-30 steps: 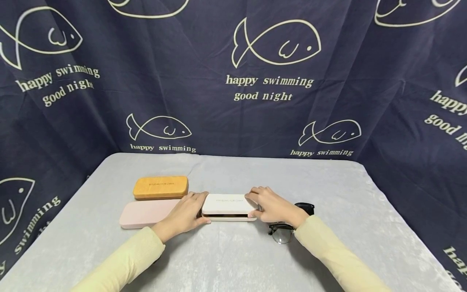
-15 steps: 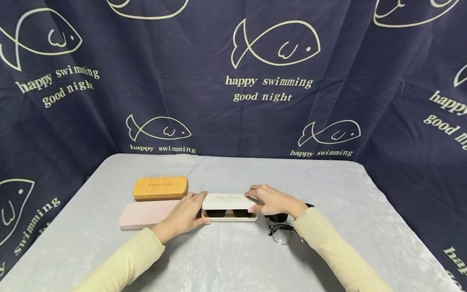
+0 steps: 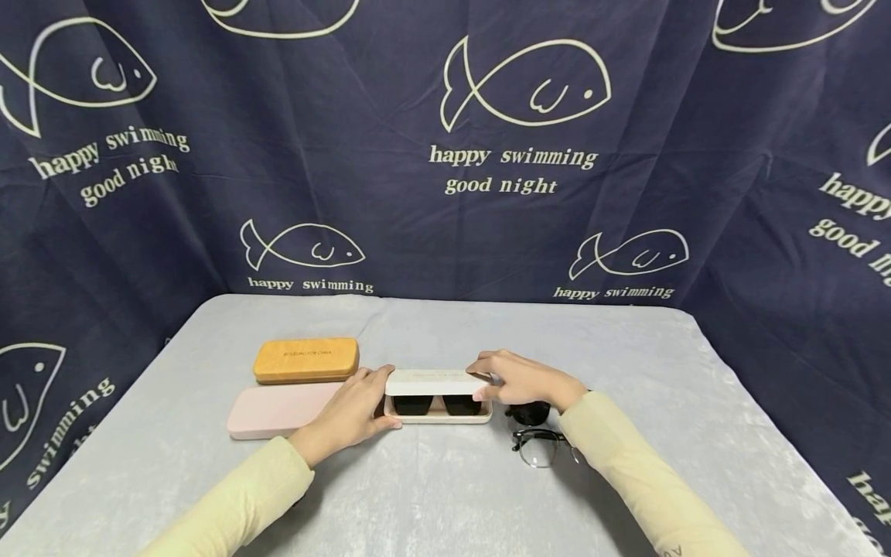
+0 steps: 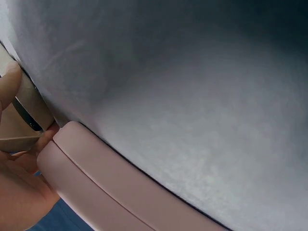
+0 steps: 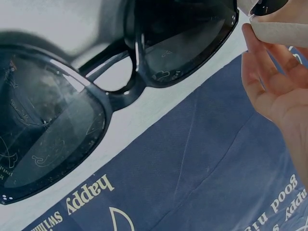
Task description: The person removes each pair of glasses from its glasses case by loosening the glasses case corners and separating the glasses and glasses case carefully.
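Observation:
In the head view a white glasses case lies mid-table with its lid raised partway. Dark sunglasses show inside it. My left hand grips the case's left end, thumb at the front and fingers behind. The lid's right end is pinched by my right hand, thumb at the front edge. In the left wrist view, the left hand is beside a closed pink glasses case. The right wrist view has the right hand at the lid, partly cut off by the frame.
An orange glasses case lies behind the pink one, left of the white case. On the right, black sunglasses and clear-lensed glasses lie partly under the right forearm. A dark blue fish-print curtain stands behind the table.
The white case's lid has tilted farther up and back with the right hand, widening a narrow gap so the sunglasses inside show. The left hand has stayed in place.

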Demonstrator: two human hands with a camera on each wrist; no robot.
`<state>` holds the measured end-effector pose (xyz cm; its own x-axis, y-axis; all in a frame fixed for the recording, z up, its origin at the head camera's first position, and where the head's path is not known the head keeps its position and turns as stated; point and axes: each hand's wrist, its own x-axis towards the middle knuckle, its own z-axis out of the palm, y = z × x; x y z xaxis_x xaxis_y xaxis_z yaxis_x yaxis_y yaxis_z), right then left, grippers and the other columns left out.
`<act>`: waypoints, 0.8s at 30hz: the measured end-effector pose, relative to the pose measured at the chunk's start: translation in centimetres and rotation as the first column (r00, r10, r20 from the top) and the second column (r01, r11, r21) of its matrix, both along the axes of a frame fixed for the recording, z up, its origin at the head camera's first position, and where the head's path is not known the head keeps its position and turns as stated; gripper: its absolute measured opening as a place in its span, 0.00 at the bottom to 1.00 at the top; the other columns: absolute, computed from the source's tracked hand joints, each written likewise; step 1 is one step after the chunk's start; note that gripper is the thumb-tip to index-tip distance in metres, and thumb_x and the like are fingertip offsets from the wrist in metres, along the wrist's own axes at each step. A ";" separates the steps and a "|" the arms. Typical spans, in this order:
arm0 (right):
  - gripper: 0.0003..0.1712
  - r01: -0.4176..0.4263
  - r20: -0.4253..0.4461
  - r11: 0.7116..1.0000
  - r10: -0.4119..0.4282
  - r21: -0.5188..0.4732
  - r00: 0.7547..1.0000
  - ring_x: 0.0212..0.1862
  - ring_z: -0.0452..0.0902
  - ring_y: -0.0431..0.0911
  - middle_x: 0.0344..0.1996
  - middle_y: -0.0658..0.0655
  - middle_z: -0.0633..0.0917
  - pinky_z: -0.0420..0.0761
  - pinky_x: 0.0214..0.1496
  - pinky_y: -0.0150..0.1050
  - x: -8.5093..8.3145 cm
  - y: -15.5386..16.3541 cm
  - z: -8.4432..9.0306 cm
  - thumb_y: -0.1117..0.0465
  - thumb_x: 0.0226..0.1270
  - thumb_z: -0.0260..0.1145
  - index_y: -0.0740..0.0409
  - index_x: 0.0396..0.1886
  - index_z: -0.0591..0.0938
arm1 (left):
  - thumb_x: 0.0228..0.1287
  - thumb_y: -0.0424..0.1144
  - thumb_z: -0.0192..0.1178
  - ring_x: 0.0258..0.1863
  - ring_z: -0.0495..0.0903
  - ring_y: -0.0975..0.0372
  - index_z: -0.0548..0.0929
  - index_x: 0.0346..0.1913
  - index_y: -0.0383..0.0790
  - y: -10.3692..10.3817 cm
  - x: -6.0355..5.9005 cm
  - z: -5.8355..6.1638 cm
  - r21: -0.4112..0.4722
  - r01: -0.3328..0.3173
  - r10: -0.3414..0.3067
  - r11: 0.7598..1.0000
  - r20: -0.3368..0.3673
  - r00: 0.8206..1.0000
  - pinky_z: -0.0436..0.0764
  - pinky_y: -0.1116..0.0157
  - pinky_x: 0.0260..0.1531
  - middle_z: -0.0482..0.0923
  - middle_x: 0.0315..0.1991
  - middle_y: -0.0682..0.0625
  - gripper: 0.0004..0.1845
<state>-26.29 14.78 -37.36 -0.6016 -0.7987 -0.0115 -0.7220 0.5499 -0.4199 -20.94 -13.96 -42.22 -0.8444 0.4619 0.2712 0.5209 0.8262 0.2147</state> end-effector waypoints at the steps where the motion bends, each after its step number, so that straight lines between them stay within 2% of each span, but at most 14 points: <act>1: 0.23 -0.002 0.003 1.000 0.002 -0.002 1.000 0.46 0.76 0.44 0.47 0.57 0.80 0.76 0.50 0.40 -0.1 0.0 0.0 0.57 0.62 0.61 0.64 0.53 0.77 | 0.42 0.53 0.71 0.48 0.74 0.52 0.65 0.60 0.27 0.0 0.0 0.0 -0.001 -0.005 0.005 1.000 0.004 1.000 0.72 0.55 0.52 0.77 0.51 0.39 0.46; 5: 0.21 -0.009 0.028 1.000 0.010 -0.020 1.000 0.49 0.77 0.46 0.48 0.57 0.81 0.76 0.52 0.42 -0.5 0.2 -0.1 0.56 0.64 0.59 0.63 0.53 0.78 | 0.41 0.53 0.71 0.48 0.73 0.52 0.64 0.60 0.26 0.1 0.1 -0.1 0.000 -0.020 0.020 1.000 0.014 1.000 0.72 0.55 0.52 0.77 0.51 0.38 0.48; 8: 0.15 0.005 0.048 0.999 -0.003 -0.046 0.999 0.39 0.76 0.40 0.38 0.52 0.83 0.76 0.45 0.37 -1.1 0.4 -0.2 0.59 0.66 0.56 0.59 0.47 0.80 | 0.41 0.52 0.71 0.48 0.73 0.52 0.65 0.59 0.25 0.1 -0.1 -0.2 -0.007 -0.009 0.009 1.000 -0.006 1.000 0.72 0.55 0.52 0.77 0.50 0.38 0.47; 12: 0.10 0.020 0.060 0.997 -0.016 -0.072 0.998 0.29 0.70 0.36 0.27 0.47 0.80 0.72 0.38 0.32 -1.6 0.6 -0.1 0.61 0.66 0.54 0.56 0.41 0.81 | 0.42 0.50 0.71 0.47 0.74 0.52 0.68 0.56 0.26 0.1 -0.5 -0.4 -0.031 0.011 -0.013 0.999 -0.068 0.998 0.71 0.56 0.52 0.78 0.48 0.38 0.42; 15: 0.11 0.027 0.060 0.997 -0.022 -0.071 0.998 0.30 0.70 0.35 0.29 0.46 0.81 0.73 0.40 0.32 -1.6 0.5 0.1 0.59 0.67 0.54 0.55 0.42 0.81 | 0.41 0.50 0.72 0.48 0.75 0.51 0.70 0.54 0.27 0.0 -0.7 -0.4 -0.033 0.007 -0.010 0.999 -0.085 0.996 0.71 0.55 0.53 0.79 0.48 0.39 0.41; 19: 0.12 0.040 0.056 0.996 -0.035 -0.083 0.998 0.32 0.71 0.36 0.30 0.47 0.82 0.73 0.41 0.33 -1.6 0.5 0.2 0.58 0.68 0.53 0.55 0.43 0.80 | 0.41 0.51 0.71 0.49 0.74 0.51 0.69 0.55 0.28 0.0 -0.6 -0.1 -0.013 -0.009 0.009 1.000 -0.052 0.999 0.70 0.54 0.54 0.78 0.49 0.39 0.41; 24: 0.13 0.040 0.064 0.994 -0.034 -0.104 0.997 0.33 0.72 0.37 0.33 0.48 0.82 0.74 0.43 0.34 -1.8 0.6 0.1 0.58 0.68 0.53 0.55 0.45 0.80 | 0.40 0.51 0.72 0.49 0.74 0.51 0.67 0.57 0.28 0.1 -0.6 -0.1 0.009 -0.021 0.022 1.000 -0.034 0.999 0.71 0.54 0.53 0.81 0.45 0.43 0.44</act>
